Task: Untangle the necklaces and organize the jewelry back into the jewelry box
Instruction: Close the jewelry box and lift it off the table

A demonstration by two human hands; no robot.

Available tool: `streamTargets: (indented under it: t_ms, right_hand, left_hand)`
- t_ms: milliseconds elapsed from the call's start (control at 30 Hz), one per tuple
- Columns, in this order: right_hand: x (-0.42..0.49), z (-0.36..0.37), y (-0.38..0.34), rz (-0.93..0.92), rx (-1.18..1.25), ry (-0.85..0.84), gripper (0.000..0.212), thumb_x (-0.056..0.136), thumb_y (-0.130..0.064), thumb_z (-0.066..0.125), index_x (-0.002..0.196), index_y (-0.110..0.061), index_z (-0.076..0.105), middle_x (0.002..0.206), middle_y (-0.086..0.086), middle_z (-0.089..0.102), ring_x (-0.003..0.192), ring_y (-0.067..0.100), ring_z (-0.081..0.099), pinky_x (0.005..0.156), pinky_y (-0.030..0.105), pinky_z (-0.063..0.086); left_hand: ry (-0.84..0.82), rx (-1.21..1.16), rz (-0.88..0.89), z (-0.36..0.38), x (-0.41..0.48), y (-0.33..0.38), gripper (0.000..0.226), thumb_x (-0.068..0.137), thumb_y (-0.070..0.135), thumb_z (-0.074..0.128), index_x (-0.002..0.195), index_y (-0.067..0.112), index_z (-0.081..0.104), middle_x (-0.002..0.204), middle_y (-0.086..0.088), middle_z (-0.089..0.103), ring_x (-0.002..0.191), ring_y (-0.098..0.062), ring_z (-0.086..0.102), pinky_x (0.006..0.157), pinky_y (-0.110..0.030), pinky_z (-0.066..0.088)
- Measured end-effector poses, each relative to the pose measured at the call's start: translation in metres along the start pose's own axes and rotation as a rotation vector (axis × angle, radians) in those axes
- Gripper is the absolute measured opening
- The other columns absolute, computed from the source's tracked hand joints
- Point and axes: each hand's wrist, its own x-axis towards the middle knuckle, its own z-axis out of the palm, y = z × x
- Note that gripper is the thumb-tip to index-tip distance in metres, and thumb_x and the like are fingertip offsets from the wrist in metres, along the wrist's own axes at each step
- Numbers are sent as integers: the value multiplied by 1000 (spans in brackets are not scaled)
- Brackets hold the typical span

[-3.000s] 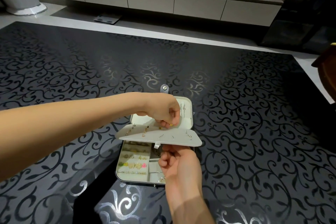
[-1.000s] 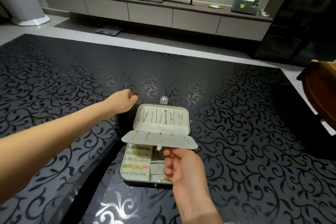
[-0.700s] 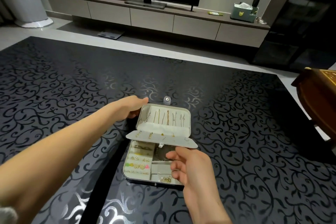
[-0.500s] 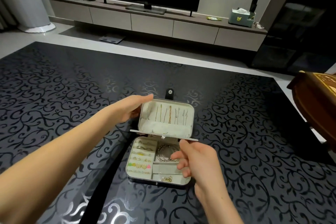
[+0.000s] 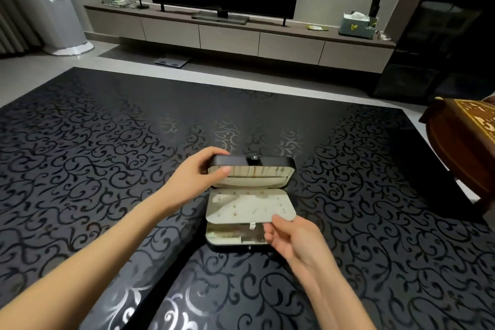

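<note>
The jewelry box (image 5: 232, 246) is set near the middle of the table (image 5: 107, 142), lid (image 5: 267, 162) half raised. The lid's left corner is gripped by the left hand (image 5: 197, 178); the front right corner of the inner flap (image 5: 246, 206) is pinched by the right hand (image 5: 293, 240).

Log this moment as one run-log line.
jewelry box: half open | left hand: grips lid corner | right hand: pinches earring flap over tray

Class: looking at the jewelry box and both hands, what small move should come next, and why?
Probably the right hand should let the earring panel settle flat and slide clear. The panel lies low over the tray, and the left hand grips the lid, tipped forward over it, so the right hand would block closing.
</note>
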Motion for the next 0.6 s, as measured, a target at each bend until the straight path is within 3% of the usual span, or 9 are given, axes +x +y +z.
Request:
streamTargets:
  t_ms: [133,200,300,367,467,600]
  right_hand:
    - [-1,-4,21,-83,-7,87,12,87,8,56,98,4,62,84,16,66,71,22,64,59,21,57]
    - [-8,-2,32,-124,7,97,27,80,14,61,103,0,59,87,16,69,76,23,66,65,24,58]
    - [-17,4,45,-228,-127,100,51,73,18,63,114,-9,51,88,16,70,67,14,65,63,27,55]
    - [-17,9,52,-293,-244,140,62,75,11,65,128,-13,43,87,12,69,62,8,64,57,22,51]
    - [-16,13,58,-335,-320,204,75,78,1,68,141,-15,30,80,7,70,60,3,61,60,22,49]
    - [-21,14,50,-261,-149,156,55,77,13,60,123,-14,47,88,13,67,66,13,59,55,22,49]
  left_hand:
    - [-29,38,41,2,-19,-2,23,85,27,66,105,35,58,106,13,63,98,-6,60,90,-32,50]
    - [-18,50,51,3,-26,-1,23,86,26,65,106,34,58,107,13,62,98,-4,59,90,-29,49]
    - [11,68,38,5,-30,1,23,87,27,64,108,33,58,106,15,63,96,0,58,88,-26,49]
    - [20,70,35,5,-31,3,23,87,27,64,108,33,58,105,16,62,95,1,58,88,-25,49]
    - [11,76,29,4,-34,4,24,86,27,65,108,32,58,105,17,62,95,2,58,88,-25,49]
    - [-2,101,49,4,-36,7,24,86,27,65,108,30,59,105,16,62,96,-1,59,87,-24,49]
